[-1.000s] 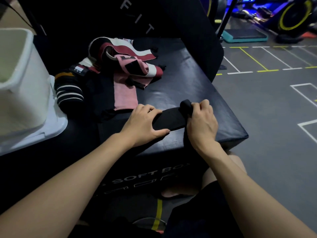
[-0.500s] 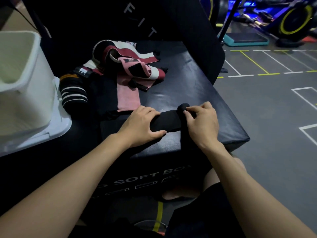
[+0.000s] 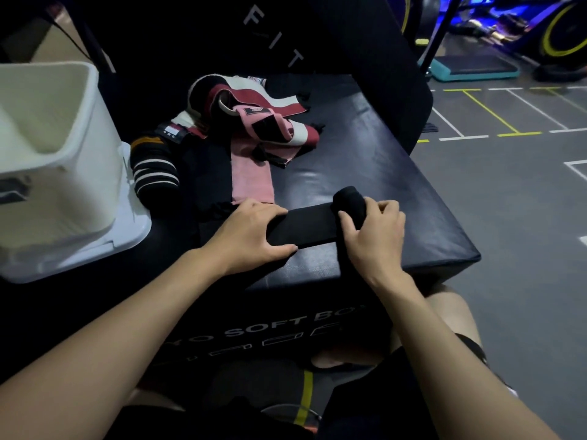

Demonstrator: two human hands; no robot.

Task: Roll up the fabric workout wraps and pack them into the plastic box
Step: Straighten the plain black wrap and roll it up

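A black wrap point(image 3: 301, 225) lies flat along the near part of the black soft box point(image 3: 397, 192). Its right end is wound into a small roll point(image 3: 349, 201). My right hand point(image 3: 373, 236) grips that roll with curled fingers. My left hand point(image 3: 251, 236) lies on the flat stretch of the wrap, fingers spread over it, thumb on the box top. A pink wrap point(image 3: 252, 173), a maroon and white wrap point(image 3: 254, 103) and a black wrap with white stripes point(image 3: 152, 169) lie in a heap further back. The white plastic box point(image 3: 47, 147) stands at the left.
The white box sits on its white lid point(image 3: 133, 230). A tall black pad marked FIT point(image 3: 333, 42) rises behind the soft box. Grey floor with white and yellow lines point(image 3: 508, 173) spreads to the right, with exercise gear point(image 3: 476, 68) at the far back.
The roll under my right hand has grown thicker and shifted slightly left along the wrap. My left hand stays pressed on the flat part.
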